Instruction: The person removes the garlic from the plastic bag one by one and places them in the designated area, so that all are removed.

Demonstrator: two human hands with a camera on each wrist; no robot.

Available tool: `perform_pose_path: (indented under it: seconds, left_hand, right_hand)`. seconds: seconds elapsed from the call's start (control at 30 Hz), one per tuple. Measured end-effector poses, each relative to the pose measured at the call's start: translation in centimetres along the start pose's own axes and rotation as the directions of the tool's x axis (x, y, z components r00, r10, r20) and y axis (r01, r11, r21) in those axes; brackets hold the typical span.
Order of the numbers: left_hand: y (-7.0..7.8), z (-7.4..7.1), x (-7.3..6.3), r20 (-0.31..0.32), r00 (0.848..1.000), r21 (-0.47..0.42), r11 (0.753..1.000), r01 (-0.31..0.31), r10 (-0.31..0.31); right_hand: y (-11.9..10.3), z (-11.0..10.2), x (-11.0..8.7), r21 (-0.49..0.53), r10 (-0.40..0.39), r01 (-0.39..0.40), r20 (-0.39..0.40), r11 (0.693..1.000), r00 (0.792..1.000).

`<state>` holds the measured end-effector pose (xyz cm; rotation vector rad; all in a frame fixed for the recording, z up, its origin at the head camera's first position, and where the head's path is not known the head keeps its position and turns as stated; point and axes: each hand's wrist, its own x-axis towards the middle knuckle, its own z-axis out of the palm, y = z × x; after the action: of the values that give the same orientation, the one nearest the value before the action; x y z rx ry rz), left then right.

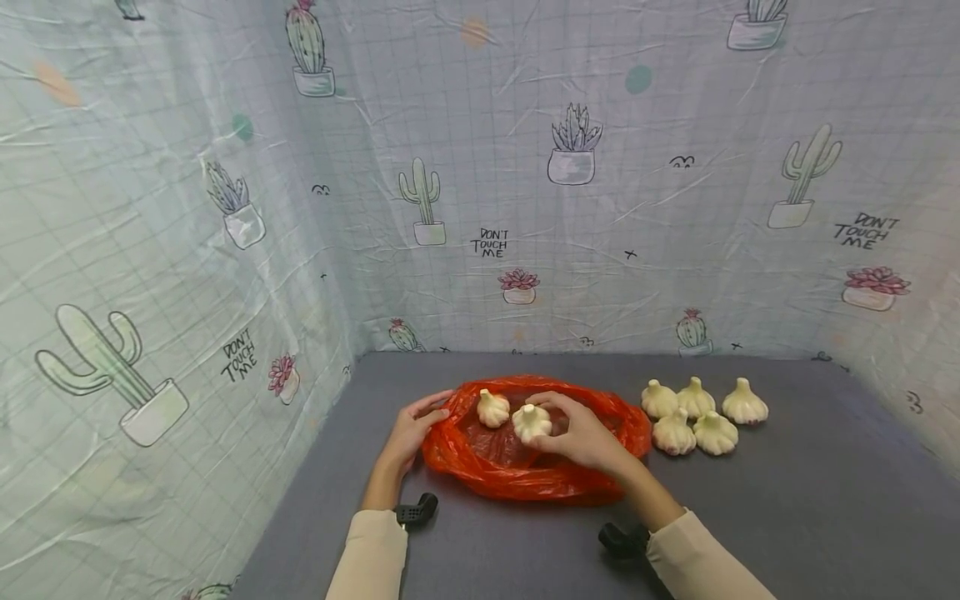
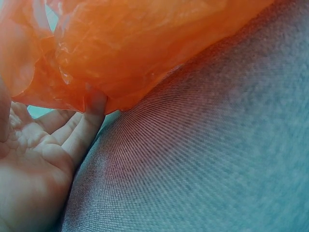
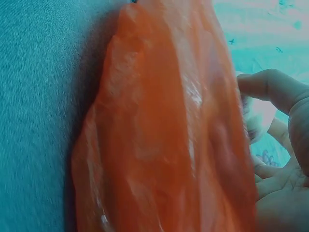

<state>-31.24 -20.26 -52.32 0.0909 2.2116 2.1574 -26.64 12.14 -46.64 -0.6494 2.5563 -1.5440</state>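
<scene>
A red plastic bag (image 1: 517, 483) lies spread with its mouth up on the grey table. My left hand (image 1: 406, 433) grips the bag's left rim; in the left wrist view, fingers of the left hand (image 2: 53, 159) lie against the orange-looking plastic. Between thumb and fingers, my right hand (image 1: 581, 433) pinches a garlic bulb (image 1: 532, 423) over the bag's mouth. Another garlic bulb (image 1: 492, 408) sits inside the bag, to the left of the held one. The right wrist view shows the held bulb partly hidden behind the bag's side (image 3: 149, 121).
Several garlic bulbs (image 1: 674, 433) stand grouped on the table right of the bag, and one bulb (image 1: 745, 402) sits a little apart at their right. A cactus-print cloth (image 1: 480, 183) hangs behind and along the sides of the grey table (image 1: 810, 500).
</scene>
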Motion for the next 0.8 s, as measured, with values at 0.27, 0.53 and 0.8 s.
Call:
perform_pose_path:
  seconds: [0.27,0.53,0.8]
  left_hand:
    - [-0.2,0.4,0.3,0.008,1.000,-0.022,1.000,-0.010,0.011]
    - [-0.2,0.6,0.3,-0.008,1.000,-0.011,1.000,-0.017,0.017]
    - [-0.2,0.7,0.6,-0.013,1.000,-0.024,1.000,-0.015,0.015]
  right_hand:
    - [0.2,-2.6,-1.5,0.041,-0.029,0.029,-0.015,0.999,0.999]
    - [1.6,-5.4,-3.2,0.019,-0.015,0.016,-0.030,1.000,0.999]
    - [2.5,-7.9,-4.1,0.049,-0.021,0.022,-0.036,0.999,0.999]
